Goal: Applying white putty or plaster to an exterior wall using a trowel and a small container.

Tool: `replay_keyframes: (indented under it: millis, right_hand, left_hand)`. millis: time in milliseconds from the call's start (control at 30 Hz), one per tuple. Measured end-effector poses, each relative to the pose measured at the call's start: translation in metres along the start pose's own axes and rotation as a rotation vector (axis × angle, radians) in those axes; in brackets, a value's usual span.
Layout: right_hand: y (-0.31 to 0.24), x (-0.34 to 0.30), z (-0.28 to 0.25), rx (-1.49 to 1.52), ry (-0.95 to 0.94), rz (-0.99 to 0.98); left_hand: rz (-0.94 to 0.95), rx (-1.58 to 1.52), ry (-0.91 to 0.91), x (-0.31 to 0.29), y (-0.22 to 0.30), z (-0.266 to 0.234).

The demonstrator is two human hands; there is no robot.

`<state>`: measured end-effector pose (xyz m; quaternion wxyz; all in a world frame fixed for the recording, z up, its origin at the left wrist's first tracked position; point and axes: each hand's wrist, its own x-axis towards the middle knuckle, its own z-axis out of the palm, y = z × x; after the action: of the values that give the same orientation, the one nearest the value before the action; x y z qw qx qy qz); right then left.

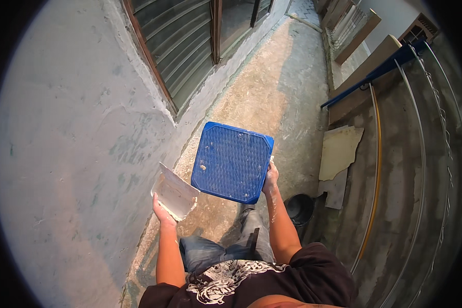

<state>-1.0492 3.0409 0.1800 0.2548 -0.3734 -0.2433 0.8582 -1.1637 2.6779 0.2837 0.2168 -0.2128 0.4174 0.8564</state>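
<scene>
My left hand (163, 211) grips a pale, plaster-smeared open piece (173, 191) with a raised straight side, shaped like a scoop; its exact kind is unclear. In my right hand (271, 179) is the right edge of a square blue plastic panel with a woven-pattern surface (231, 161), like a stool seat. White specks and one pale lump stick to the blue surface. Any legs beneath it are hidden. The panel's lower left corner lies very close to the scoop-like piece. White smears show on both hands and forearms.
Grey plastered wall (77, 133) and a louvred window (177, 46) border the left. A black bucket (299, 209) stands by my right leg. Broken board pieces (339, 154) lean at the right, near long poles (377, 169) and a blue bar (374, 74). The rough concrete walkway (297, 102) runs ahead.
</scene>
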Motion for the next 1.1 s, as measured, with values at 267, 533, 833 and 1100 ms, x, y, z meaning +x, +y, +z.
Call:
replay_keyframes:
  millis: [267, 533, 833, 1100]
  right_hand:
    - [0.004, 0.211, -0.043, -0.088, 0.069, 0.044]
    - [0.044, 0.333, -0.071, -0.047, 0.101, 0.139]
    - [0.044, 0.388, -0.127, -0.07, 0.19, 0.075]
    - [-0.001, 0.376, -0.161, -0.178, 0.181, 0.116]
  left_hand:
    - [0.019, 0.136, 0.241, 0.116, -0.153, 0.067]
    - [-0.042, 0.158, 0.262, 0.203, -0.219, 0.093]
    - [-0.159, 0.132, 0.256, 0.226, -0.27, 0.128]
    - [-0.163, 0.153, 0.225, 0.207, -0.285, 0.164]
